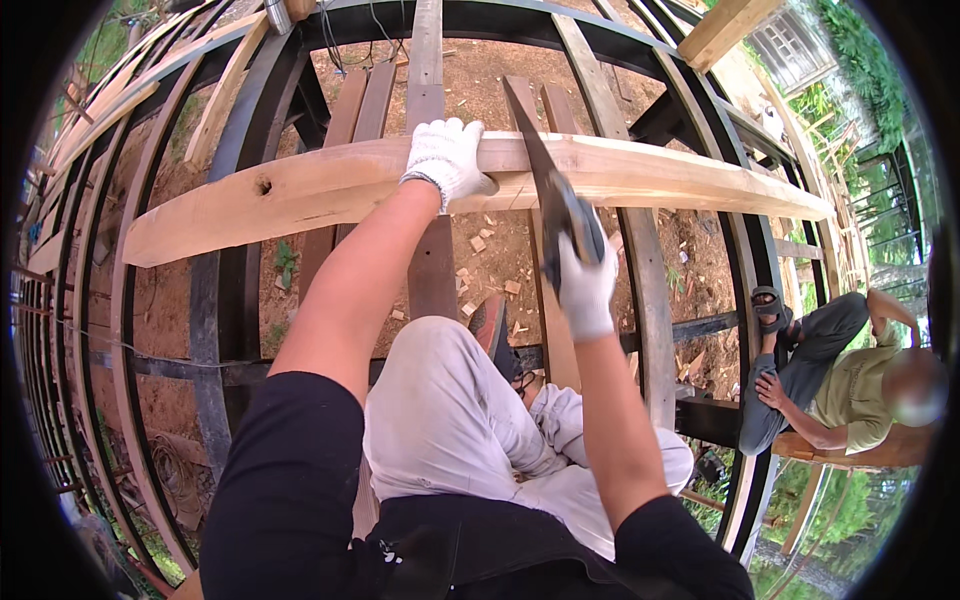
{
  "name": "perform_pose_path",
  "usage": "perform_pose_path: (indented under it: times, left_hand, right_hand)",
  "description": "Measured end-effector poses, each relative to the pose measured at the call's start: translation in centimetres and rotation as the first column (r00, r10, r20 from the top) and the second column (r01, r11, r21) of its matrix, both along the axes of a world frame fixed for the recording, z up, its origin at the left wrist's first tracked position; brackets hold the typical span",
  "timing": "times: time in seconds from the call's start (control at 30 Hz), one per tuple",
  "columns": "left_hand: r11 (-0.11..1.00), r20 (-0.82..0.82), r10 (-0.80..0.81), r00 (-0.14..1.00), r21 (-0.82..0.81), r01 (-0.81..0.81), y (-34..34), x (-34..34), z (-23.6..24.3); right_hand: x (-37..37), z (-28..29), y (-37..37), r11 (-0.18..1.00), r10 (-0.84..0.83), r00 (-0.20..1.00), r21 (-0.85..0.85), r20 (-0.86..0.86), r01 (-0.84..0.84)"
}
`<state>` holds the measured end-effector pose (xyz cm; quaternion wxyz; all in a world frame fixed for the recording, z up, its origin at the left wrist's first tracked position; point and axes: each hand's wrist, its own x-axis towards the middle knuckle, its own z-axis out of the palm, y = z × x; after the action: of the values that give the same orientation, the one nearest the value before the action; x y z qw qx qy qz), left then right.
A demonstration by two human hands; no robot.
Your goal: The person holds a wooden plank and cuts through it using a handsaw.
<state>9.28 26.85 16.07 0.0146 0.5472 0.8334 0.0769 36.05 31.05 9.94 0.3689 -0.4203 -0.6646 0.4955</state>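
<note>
A long pale wooden beam (330, 175) lies crosswise over the frame in front of me, with a dark knot near its left part. My left hand (447, 160), in a white knit glove, presses on the beam left of its middle, fingers over the far edge. In my right hand (585, 285), also gloved, is the dark handle of a handsaw (532, 140). The blade slants up and away across the beam, just right of my left hand. Whether its teeth are in the wood I cannot tell. Pencil-like lines mark the beam's near face.
Black metal beams (230, 320) and wooden joists (650, 300) form an open frame above bare soil (490, 250) strewn with wood chips. My bent legs (440, 410) are close below the beam. At the right sits another person (830, 390). A coil of wire (180, 480) lies lower left.
</note>
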Motion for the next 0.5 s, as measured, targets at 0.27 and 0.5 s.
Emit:
perform_pose_path:
  times: [0.27, 0.5]
  left_hand:
    - [1.0, -0.014, 0.021, 1.0, 0.0, -0.021, -0.9, -0.5, 0.8]
    - [0.998, -0.011, -0.017, 1.0, 0.061, 0.018, 1.1, 0.5, 0.2]
  right_hand:
    - [8.9, 1.4, -9.9, 0.999, -0.004, 0.996, -0.032, -0.084, 0.001]
    - [-1.5, 1.2, 1.6, 0.993, -0.035, 0.999, 0.116, 0.04, 0.031]
